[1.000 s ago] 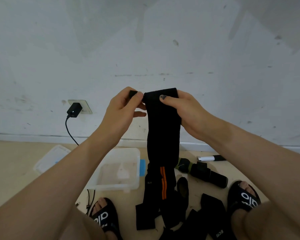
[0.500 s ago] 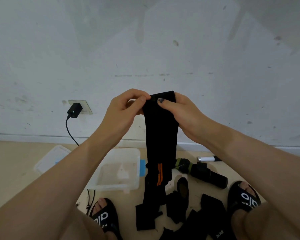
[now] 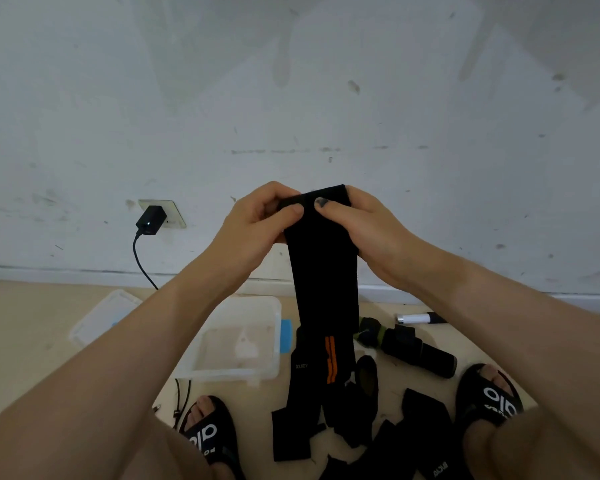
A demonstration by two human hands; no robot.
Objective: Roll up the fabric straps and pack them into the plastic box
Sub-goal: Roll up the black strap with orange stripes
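Note:
A long black fabric strap (image 3: 324, 271) with two orange stripes hangs down in front of the wall. My left hand (image 3: 257, 226) and my right hand (image 3: 364, 226) both pinch its rolled top end, thumbs on the near side. Its lower end reaches the floor among more black straps (image 3: 406, 434). The clear plastic box (image 3: 238, 372) stands open on the floor below my left forearm, with nothing in it. A rolled dark strap (image 3: 416, 351) lies to the right of the hanging one.
The box's clear lid (image 3: 101, 317) lies left of the box. A black charger (image 3: 149, 220) sits in a wall socket, its cable running down. A white pen-like tube (image 3: 414, 318) lies by the skirting. My feet in black slides (image 3: 485, 400) flank the strap pile.
The strap's top end has been rolled further, so the orange stripes have risen. My left thumb has moved in next to my right thumb on the roll.

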